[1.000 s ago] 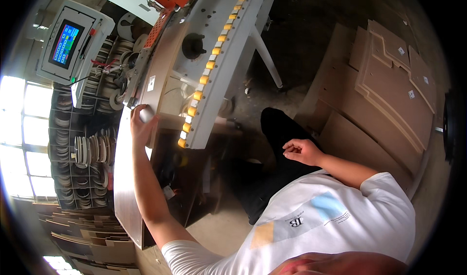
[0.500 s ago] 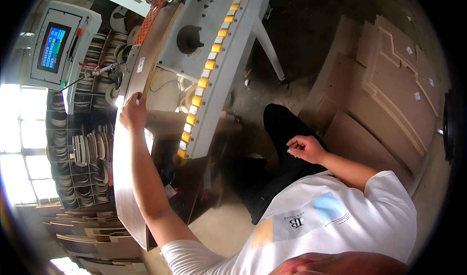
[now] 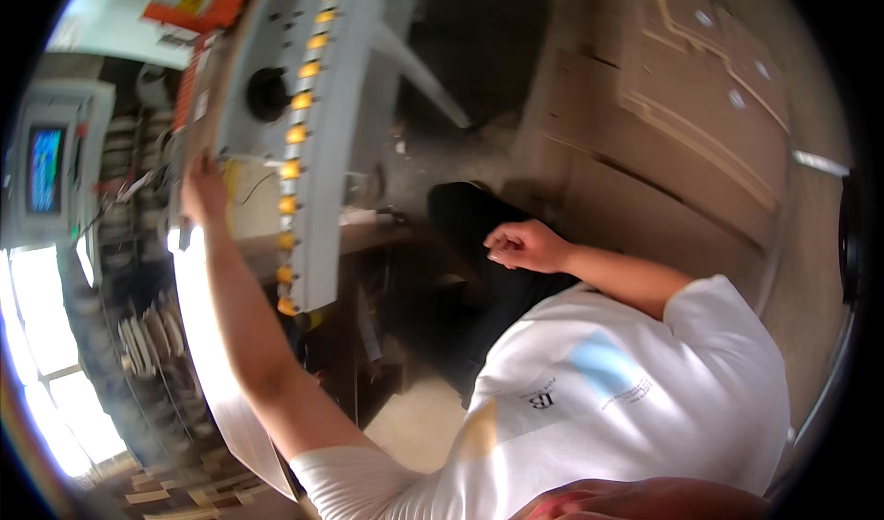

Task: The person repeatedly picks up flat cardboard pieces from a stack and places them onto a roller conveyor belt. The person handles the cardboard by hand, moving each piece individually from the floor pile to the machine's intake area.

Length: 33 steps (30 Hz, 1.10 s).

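Note:
My left arm reaches far forward along the machine, and my left hand is closed at the near end of a long brown panel. Motion blur softens the fingers there. The panel lies along the grey machine bed, beside an orange guard, and carries a small white label. In front of my body, above my dark-trousered leg, my right hand hangs with its fingers loosely curled and nothing visible in them.
A rail with yellow rollers runs along the grey frame. Left stand a control screen and stored reels of edging strip. Brown boards are stacked at the right. A slanting grey leg supports the frame.
The whole view has swung, so the machine and boards appear further left. My left hand is still at the panel's end, and my right hand stays curled over my leg.

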Motion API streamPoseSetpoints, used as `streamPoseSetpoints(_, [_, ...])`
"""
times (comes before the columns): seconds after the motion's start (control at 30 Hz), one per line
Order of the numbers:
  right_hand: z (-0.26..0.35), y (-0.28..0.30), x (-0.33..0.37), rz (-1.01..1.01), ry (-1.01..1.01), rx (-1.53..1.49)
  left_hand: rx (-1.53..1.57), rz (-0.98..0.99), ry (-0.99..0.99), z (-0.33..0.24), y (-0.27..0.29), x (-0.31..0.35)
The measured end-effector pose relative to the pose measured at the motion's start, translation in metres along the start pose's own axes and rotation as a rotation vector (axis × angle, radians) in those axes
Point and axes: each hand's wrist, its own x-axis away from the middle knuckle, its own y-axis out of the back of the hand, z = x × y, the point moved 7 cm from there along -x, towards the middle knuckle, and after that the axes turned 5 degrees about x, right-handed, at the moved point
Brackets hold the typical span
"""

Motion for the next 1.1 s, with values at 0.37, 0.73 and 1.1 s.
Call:
streamPoseSetpoints(0.37, [-0.122, 0.138, 0.120, -0.542, -0.359, 0.588, 0.667, 0.196, -0.928, -0.270, 0.130, 0.245])
streamPoseSetpoints(0.73, [-0.212, 0.132, 0.158, -0.506, -0.577, 0.323, 0.446, 0.504, -0.555, -0.147, -0.078, 0.511])
streamPoseSetpoints(1.1, [-0.180, 0.128, 0.156, -0.466, -0.923, 0.182, 0.155, 0.489, -0.704, -0.150, -0.119, 0.528])
